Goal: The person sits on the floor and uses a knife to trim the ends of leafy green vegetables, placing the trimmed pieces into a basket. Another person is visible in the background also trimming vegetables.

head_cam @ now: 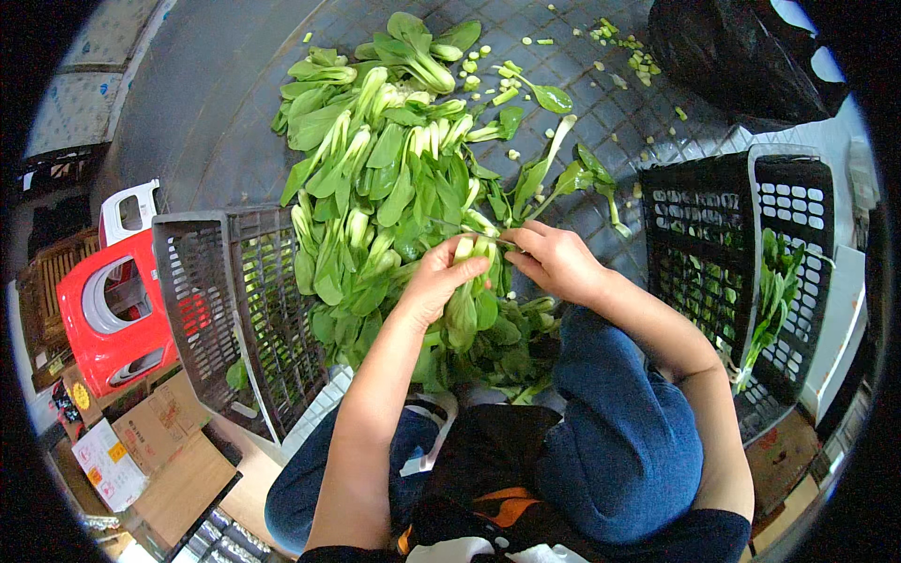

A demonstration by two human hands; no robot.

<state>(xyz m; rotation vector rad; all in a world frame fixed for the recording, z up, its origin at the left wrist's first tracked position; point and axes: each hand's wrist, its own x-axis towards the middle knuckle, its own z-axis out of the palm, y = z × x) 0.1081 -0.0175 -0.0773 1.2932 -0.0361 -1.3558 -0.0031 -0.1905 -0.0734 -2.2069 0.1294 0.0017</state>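
My left hand (pixel 451 273) grips a head of bok choy (pixel 466 317), its pale stem end up and its leaves hanging down. In my right hand (pixel 556 257) is a thin-bladed knife (pixel 473 229); its blade lies across the stem end, and my fingers cover the handle. Beyond and beneath both hands spreads a large pile of bok choy (pixel 401 176) on a grey tiled floor (pixel 225 134). Loose leaves (pixel 563 179) and cut stem ends (pixel 470 67) lie to the right of the pile.
A black plastic crate (pixel 236 310) stands left, with a red and white plastic object (pixel 105 317) beyond it. Another black crate (pixel 697 190) on the right holds greens (pixel 771 310). A black plastic bag (pixel 732 63) is at upper right; cardboard boxes (pixel 162 422) sit lower left.
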